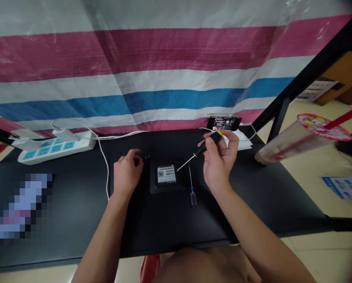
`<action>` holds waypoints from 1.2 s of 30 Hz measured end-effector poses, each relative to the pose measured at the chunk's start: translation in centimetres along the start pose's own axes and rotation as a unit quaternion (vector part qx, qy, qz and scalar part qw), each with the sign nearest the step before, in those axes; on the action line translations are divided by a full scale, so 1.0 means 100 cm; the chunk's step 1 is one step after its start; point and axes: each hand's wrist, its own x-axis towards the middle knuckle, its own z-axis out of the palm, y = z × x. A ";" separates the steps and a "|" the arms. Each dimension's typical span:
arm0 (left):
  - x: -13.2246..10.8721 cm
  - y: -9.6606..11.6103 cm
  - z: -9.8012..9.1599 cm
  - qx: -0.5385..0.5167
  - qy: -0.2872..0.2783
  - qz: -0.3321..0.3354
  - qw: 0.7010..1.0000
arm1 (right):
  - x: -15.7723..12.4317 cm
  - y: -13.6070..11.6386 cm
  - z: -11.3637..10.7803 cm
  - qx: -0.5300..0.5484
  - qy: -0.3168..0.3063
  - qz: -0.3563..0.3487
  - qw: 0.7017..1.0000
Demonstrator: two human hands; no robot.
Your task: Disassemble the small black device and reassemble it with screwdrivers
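The black desk [75, 204] carries a white power strip [54, 147] at its left and a phone [223, 123] at its back edge — between the hands sits a black square device [166, 177] with a white barcode label. The right hand [218, 161] pinches a black-and-yellow screwdriver [208, 143], tip over the device, a blue-handled screwdriver [192, 197] lying just below — the left hand [128, 173] curls just beside the device, whether around anything I cannot tell, near two tiny specks [146, 157]
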 end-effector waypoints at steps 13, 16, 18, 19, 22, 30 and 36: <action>0.001 0.001 0.001 -0.017 -0.012 0.010 1.000 | 0.000 -0.002 0.000 -0.005 0.003 0.001 1.000; 0.001 0.001 0.000 -0.013 -0.019 0.005 1.000 | 0.000 -0.002 -0.001 0.001 0.000 0.009 1.000; 0.001 0.003 -0.001 -0.007 -0.022 -0.002 1.000 | -0.001 -0.002 -0.002 -0.007 0.002 0.016 1.000; 0.001 0.003 -0.001 -0.005 -0.024 -0.005 1.000 | -0.001 -0.003 -0.002 -0.014 0.003 0.018 1.000; 0.000 0.004 -0.002 -0.010 -0.023 -0.018 1.000 | 0.000 -0.004 0.000 -0.024 0.007 0.020 0.999; 0.000 0.003 0.002 -0.040 -0.013 -0.031 0.999 | 0.000 -0.004 0.001 -0.016 0.004 0.007 1.000; 0.001 0.004 0.003 -0.047 -0.010 -0.038 0.998 | 0.000 -0.003 0.001 -0.021 0.007 0.006 1.000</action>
